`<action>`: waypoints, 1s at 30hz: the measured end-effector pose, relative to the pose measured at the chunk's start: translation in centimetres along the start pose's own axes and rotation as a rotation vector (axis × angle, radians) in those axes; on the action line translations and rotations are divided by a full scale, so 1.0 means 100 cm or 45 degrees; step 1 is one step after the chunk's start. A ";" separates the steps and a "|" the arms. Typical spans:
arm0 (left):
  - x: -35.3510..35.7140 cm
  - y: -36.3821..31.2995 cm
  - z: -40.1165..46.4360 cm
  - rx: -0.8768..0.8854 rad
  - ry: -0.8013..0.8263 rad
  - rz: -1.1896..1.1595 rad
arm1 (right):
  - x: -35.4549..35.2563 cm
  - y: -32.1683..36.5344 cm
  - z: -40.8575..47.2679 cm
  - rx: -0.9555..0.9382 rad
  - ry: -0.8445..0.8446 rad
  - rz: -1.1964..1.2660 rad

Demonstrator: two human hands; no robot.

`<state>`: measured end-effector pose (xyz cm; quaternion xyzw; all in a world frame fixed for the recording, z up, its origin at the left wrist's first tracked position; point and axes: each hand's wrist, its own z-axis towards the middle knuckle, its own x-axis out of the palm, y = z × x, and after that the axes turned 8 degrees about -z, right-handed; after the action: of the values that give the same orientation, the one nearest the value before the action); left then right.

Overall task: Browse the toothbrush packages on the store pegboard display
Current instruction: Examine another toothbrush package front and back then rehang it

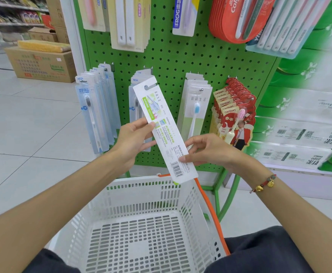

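I hold a long white toothbrush package (pixel 162 123) tilted in front of the green pegboard (pixel 171 62), its printed back with a barcode facing me. My left hand (pixel 133 138) grips its left edge near the middle. My right hand (pixel 206 148) pinches its lower right edge by the barcode. On the pegs behind hang pale blue toothbrush packs (pixel 96 109), white packs with a blue-headed brush (pixel 195 109) and red canban packs (pixel 234 111). More packs hang along the top row, among them a red Colgate stack (pixel 238 18).
A white plastic shopping basket (pixel 141 194) with an orange handle sits just below my hands, above my knees. Green-and-white tissue packs (pixel 303 119) are stacked to the right. Cardboard boxes (pixel 41 64) stand on the tiled floor at the back left.
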<state>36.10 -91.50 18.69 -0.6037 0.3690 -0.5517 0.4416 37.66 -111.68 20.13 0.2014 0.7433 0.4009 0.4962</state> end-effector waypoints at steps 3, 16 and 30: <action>0.001 0.000 -0.003 0.005 0.026 0.021 | -0.003 -0.002 -0.001 0.021 0.069 -0.090; 0.013 0.002 -0.009 0.136 -0.041 0.080 | 0.018 0.005 -0.004 -0.181 -0.355 -0.445; 0.012 -0.002 -0.015 0.108 0.164 0.362 | 0.020 0.009 -0.006 -0.212 -0.289 -0.278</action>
<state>34.70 -92.72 19.27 -0.4895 0.4549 -0.5363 0.5156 36.21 -109.99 19.84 0.1218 0.6642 0.3794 0.6325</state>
